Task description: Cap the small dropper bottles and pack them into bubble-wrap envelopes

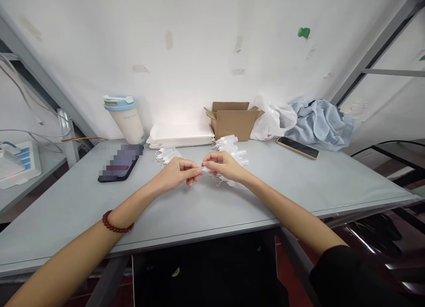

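Fingers: right hand pinching white piece; cannot tell whether left hand pinches anything.
Piece: grip lightly, fingertips close.
Tubes: avoid knocking.

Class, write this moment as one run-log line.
right hand: pinching small white piece | left hand: beside it, hold unclear | behind: cardboard box

Looks like smooth, semi-matt grey laminate on the table, matt brown cardboard on the box, and layered matt paper or thin card in the white stack. Shows translucent, shiny plastic on the small bottles, thin crinkled plastic in the white bag, soft rumpled cloth in the pale blue bundle. Goes glossy on the dark screen of the right-hand phone, lightly shiny on the beaded bracelet, dull, like black cloth, on the sleeve.
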{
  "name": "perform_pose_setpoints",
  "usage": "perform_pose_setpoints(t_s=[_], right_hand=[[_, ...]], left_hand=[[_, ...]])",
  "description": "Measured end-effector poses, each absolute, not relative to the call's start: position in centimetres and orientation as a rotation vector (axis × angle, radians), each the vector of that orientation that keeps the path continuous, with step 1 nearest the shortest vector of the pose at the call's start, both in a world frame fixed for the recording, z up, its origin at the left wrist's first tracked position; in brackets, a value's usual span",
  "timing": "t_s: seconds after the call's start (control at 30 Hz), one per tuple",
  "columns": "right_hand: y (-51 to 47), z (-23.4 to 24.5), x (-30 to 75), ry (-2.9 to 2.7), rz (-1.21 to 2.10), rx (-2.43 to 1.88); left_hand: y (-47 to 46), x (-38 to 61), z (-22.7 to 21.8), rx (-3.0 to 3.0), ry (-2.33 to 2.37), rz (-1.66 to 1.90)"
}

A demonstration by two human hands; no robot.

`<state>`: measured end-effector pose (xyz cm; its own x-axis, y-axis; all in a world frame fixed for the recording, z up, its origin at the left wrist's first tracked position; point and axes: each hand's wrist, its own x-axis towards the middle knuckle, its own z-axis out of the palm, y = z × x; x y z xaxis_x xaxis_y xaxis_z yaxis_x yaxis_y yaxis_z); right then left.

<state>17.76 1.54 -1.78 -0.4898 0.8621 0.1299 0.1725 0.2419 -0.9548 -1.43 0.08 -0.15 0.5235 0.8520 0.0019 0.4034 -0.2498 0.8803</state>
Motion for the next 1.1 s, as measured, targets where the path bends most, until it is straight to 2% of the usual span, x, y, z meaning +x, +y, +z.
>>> perform_pose_setpoints(t_s=[0.3, 0.53, 0.7, 1.1], right_hand=[[1.6, -1.5, 17.9, -1.94, 1.137, -0.941], [4.4, -1.4, 20.2, -1.902, 0.588, -1.071], [6.5, -2.3, 21.9, -2.072, 0.13, -1.161], [6.4, -2.9, 21.4, -2.53, -0.15, -1.389]], left_hand=[[0.5, -1.8, 0.4, 1.906, 1.051, 0.592], [2.8, -5.6, 2.2, 1.88, 1.452, 0.88], [4.8, -8.3, 1.8, 1.872, 1.749, 0.799], [6.4, -9.4, -0.1, 1.921, 1.948, 0.627]])
